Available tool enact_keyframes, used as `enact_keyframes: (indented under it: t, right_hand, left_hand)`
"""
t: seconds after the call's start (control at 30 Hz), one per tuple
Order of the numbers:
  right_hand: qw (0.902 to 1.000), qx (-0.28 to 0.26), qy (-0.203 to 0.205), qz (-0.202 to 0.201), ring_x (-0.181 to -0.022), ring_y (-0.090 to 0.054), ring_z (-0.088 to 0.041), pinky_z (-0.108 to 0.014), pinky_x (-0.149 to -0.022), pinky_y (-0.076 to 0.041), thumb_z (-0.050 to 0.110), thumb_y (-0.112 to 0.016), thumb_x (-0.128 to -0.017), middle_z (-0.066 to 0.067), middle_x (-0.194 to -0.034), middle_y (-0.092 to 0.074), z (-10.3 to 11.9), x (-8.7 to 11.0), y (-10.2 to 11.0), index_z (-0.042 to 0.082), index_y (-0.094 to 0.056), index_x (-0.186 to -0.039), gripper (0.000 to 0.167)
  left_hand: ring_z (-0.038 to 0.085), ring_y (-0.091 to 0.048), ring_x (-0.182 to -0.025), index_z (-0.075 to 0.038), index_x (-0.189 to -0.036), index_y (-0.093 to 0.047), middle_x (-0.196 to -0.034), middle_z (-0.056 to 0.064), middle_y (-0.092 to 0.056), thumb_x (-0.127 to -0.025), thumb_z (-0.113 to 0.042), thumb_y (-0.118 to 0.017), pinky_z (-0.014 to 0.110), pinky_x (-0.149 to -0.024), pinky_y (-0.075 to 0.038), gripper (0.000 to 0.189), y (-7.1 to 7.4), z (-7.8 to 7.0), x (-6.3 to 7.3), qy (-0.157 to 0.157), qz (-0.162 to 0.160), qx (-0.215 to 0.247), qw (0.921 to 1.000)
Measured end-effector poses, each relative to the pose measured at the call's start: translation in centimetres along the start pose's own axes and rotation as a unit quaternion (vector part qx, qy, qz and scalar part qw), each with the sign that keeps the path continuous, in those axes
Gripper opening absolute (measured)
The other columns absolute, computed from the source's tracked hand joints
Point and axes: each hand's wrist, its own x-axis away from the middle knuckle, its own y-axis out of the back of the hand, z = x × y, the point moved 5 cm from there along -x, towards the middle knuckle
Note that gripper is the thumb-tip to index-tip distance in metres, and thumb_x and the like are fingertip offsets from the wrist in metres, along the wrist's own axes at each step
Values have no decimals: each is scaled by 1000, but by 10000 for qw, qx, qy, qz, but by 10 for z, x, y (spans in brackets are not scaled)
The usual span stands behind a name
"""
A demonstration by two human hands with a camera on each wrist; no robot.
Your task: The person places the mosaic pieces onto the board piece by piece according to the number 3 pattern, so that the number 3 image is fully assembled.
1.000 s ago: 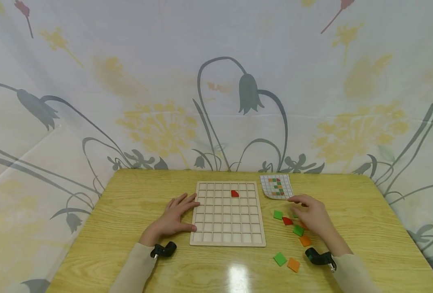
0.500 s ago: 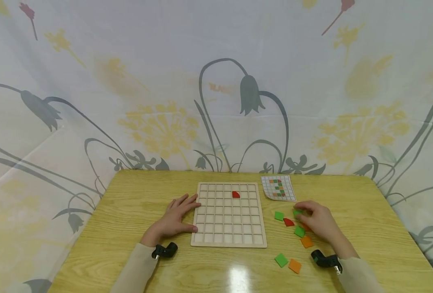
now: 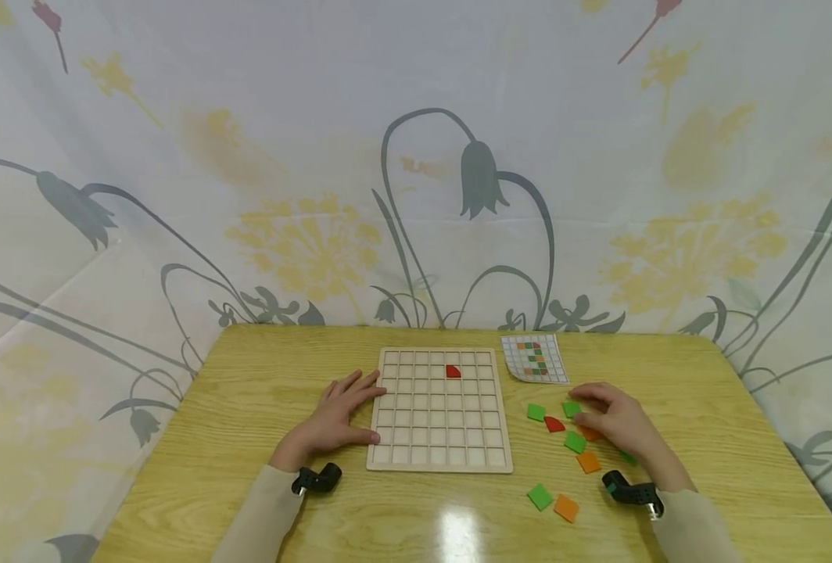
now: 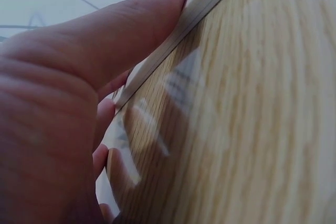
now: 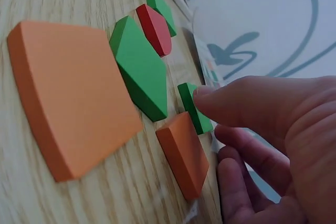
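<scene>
My left hand (image 3: 335, 414) rests at the left edge of a pale wooden grid board (image 3: 439, 462), its fingers spread and its thumb on the rim. In the left wrist view, the thumb (image 4: 131, 30) lies along the board's side (image 4: 157, 59). One red quarter-round tile (image 3: 453, 371) sits in an upper cell. My right hand (image 3: 616, 418) is over the loose tiles, fingers loosely bent and thumb apart from them. Its thumb tip is by a green square tile (image 5: 195, 109) lying on the table; touching or not, I cannot tell. An orange tile (image 5: 184, 156) lies close by, partly under the hand in the head view.
A pattern card (image 3: 534, 359) with a coloured figure lies behind the tiles. Around the right hand are a red quarter-round tile (image 3: 554, 424), several green tiles (image 3: 575, 442) and orange tiles (image 3: 588, 462). A flowered curtain (image 3: 317, 156) hangs behind the wooden table (image 3: 282, 516).
My right hand has moved slightly right and toward me from beside the card, uncovering the green tile at its fingertips. My left hand stays on the board.
</scene>
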Motion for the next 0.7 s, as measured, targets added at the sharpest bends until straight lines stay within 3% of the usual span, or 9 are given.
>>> enact_keyframes:
  t: [0.1, 0.37, 0.7]
  right_hand:
    - [10000, 94, -15, -29, -117, -57, -37, -24, -90, -47, 15, -78, -88, -14, -123, -63, -1, -1, 0, 5, -71, -118, 33]
    - [9979, 625, 76, -176, -107, -61, -35, -48, -89, -48, 11, -78, -85, -9, -112, -67, 4, -3, -3, 8, -75, -110, 25]
    - [9954, 929, 10, -233, -79, -54, -16, -34, -70, -47, 14, -79, -84, 0, -91, -63, 5, -8, -6, 3, -74, -109, 28]
  left_hand:
    - [40, -8, -150, -12, -149, -48, -164, 10, -22, -87, -41, -76, 66, -113, 0, 74, -1, 1, 0, -4, -3, -24, 10000]
    - [38, -7, -150, -13, -149, -48, -164, 9, -22, -86, -41, -76, 65, -113, 0, 74, -1, 0, -1, 19, -26, -34, 10000]
    - [40, -9, -150, -13, -149, -48, -163, 11, -23, -86, -41, -77, 66, -113, -1, 75, -1, 1, -1, -51, -96, -78, 9999]
